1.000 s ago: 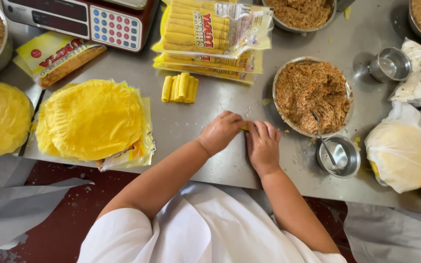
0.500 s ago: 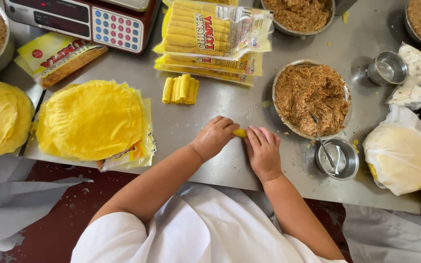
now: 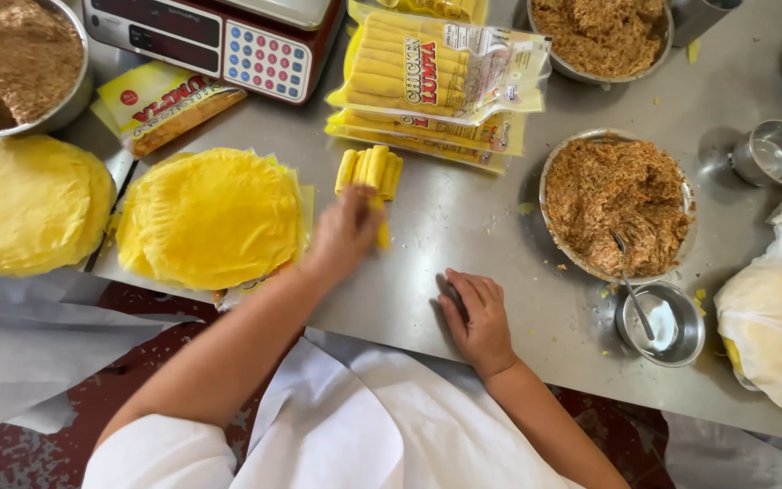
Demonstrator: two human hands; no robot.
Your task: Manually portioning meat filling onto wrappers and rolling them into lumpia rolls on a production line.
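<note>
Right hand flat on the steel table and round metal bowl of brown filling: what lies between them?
Head view: only bare steel table with small crumbs lies between right hand and filling bowl.

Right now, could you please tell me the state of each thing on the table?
Left hand: holding a yellow roll by the rolled pile.
Right hand: flat on the table, holding nothing.
Wrapper stack: lying flat.
Filling bowl: full, spoon in it.
Sealed packs: stacked.
</note>
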